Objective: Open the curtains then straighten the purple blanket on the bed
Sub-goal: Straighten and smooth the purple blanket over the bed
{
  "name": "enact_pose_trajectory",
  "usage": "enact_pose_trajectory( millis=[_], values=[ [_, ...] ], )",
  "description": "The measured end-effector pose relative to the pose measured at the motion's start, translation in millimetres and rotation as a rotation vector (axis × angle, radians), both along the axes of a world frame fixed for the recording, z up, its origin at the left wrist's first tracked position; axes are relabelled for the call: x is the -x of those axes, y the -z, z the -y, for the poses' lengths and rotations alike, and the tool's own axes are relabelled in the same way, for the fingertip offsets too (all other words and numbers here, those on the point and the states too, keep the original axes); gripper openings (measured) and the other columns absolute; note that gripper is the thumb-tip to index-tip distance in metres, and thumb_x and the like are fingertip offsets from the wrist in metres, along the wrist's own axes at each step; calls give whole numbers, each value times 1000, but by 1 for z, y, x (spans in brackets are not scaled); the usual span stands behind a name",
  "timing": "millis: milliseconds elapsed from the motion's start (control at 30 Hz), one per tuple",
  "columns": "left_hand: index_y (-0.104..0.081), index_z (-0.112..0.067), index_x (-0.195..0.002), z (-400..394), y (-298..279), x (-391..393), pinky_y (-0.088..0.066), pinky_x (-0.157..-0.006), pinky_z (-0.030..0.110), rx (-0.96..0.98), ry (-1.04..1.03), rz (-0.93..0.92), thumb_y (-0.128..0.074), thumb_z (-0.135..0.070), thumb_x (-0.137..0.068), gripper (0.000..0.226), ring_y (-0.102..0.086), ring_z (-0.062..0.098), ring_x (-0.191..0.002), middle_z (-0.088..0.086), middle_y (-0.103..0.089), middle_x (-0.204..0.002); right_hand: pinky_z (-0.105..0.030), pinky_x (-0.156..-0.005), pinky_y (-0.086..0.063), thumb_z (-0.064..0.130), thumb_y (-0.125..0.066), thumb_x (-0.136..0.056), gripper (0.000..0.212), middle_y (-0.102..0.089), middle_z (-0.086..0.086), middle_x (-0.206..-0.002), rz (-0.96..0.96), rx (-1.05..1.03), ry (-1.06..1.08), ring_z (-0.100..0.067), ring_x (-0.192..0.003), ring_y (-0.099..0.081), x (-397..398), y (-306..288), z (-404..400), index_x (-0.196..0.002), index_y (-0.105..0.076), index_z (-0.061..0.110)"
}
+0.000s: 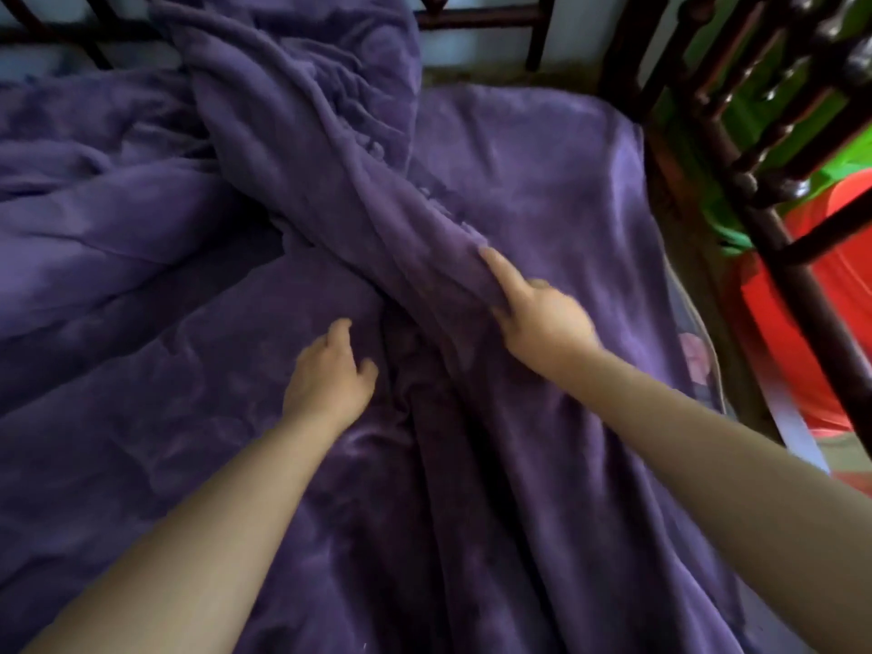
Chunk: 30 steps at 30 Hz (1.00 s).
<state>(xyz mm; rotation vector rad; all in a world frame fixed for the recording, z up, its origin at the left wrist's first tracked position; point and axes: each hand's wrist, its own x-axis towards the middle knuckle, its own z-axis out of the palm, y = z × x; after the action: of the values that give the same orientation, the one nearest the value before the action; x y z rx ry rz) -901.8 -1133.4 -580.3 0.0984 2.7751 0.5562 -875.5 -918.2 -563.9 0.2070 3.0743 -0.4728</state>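
The purple blanket (141, 285) covers nearly the whole bed and lies rumpled, with a thick raised fold running from the top centre down toward the middle. My right hand (542, 318) grips the lower end of that fold, index finger stretched along its edge and the other fingers curled into the fabric. My left hand (330, 370) rests just left of the fold, fingers loosely bent and apart, touching the blanket's surface without pinching it. No curtains are in view.
A dark turned-wood bed frame (778, 191) rises at the right, and its rail (476, 16) crosses the far end. Beyond the right frame there is bright green and red cloth (792, 332). A strip of floral sheet (696, 356) shows at the right bed edge.
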Motion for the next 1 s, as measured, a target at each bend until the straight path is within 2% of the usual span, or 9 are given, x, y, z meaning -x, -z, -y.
enact_pose_trajectory(
  millis=[167, 333, 467, 533, 600, 700, 833, 900, 1000],
  values=[
    [-29, -5, -140, -47, -2, 34, -36, -103, 43, -54, 16, -162, -51, -16, -89, 57, -36, 34, -130, 16, -43, -142, -45, -65, -52, 18, -48, -83, 56, -66, -32, -96, 31, -225, 281, -48, -77, -66, -56, -6, -155, -136, -38, 30],
    [-34, -11, -139, -84, 8, 35, -40, -98, 45, 111, 125, -120, -55, -23, -86, 58, -37, 35, -129, 13, -43, -141, -40, -102, -44, 24, -45, -92, 39, -56, -19, -130, 971, -267, 402, -30, -119, -53, -133, 43, -193, -127, -50, 7],
    [-35, -14, -136, -90, 25, 32, -41, -98, 43, 264, 199, 11, -55, -39, -85, 60, -44, 33, -126, 10, -46, -139, -36, -104, -43, 23, -50, -88, 41, -52, -6, -137, 1198, -399, 239, -23, -127, -48, -114, 44, -182, -129, -51, 18],
    [-32, -18, -138, -88, 30, 38, -41, -99, 41, 256, 178, 94, -53, -45, -84, 64, -47, 30, -126, 7, -46, -141, -36, -92, -50, 22, -55, -83, 37, -59, -1, -128, 1018, -417, 374, -23, -120, -55, -84, 26, -183, -121, -58, 22],
    [-35, -22, -135, -86, 38, 41, -43, -98, 40, 254, 197, 177, -54, -48, -80, 64, -50, 28, -123, 5, -49, -138, -39, -88, -51, 26, -59, -81, 41, -59, -7, -125, 562, -449, 351, -27, -118, -54, -48, 9, -178, -121, -56, 19],
    [-49, -14, -127, -86, 45, 43, -43, -93, 37, 154, 31, 348, -61, -39, -80, 55, -53, 31, -120, 13, -56, -130, -45, -103, -38, 37, -74, -68, 93, -29, -15, -148, 121, -427, 16, -33, -135, -30, -5, 11, -158, -144, -22, 26],
    [-59, -5, -84, -85, 42, 58, -39, -94, 35, -283, -229, 401, -48, -19, -94, 21, -49, 22, -106, 3, -56, -88, -52, -114, -16, 20, -59, -82, 91, 10, -9, -158, 142, -568, -127, -30, -146, 4, 48, 40, -130, -146, 5, 35],
    [-63, -13, -99, -73, 36, 67, -42, -97, 36, -670, -392, 430, -39, -23, -96, 26, -54, 23, -109, 3, -61, -106, -55, -114, -10, 19, -46, -90, 73, 11, -8, -158, 153, -572, -57, -30, -145, 8, 67, 49, -129, -146, -1, 32],
    [-66, -23, -86, -54, 30, 83, -50, -75, 33, -996, -495, 489, -42, -32, -95, 28, -64, 17, -85, 2, -69, -92, -55, -115, -8, 20, -36, -93, 48, -5, -6, -159, 130, -462, 33, -29, -146, 2, 82, 57, -138, -140, -31, 24]
  ],
)
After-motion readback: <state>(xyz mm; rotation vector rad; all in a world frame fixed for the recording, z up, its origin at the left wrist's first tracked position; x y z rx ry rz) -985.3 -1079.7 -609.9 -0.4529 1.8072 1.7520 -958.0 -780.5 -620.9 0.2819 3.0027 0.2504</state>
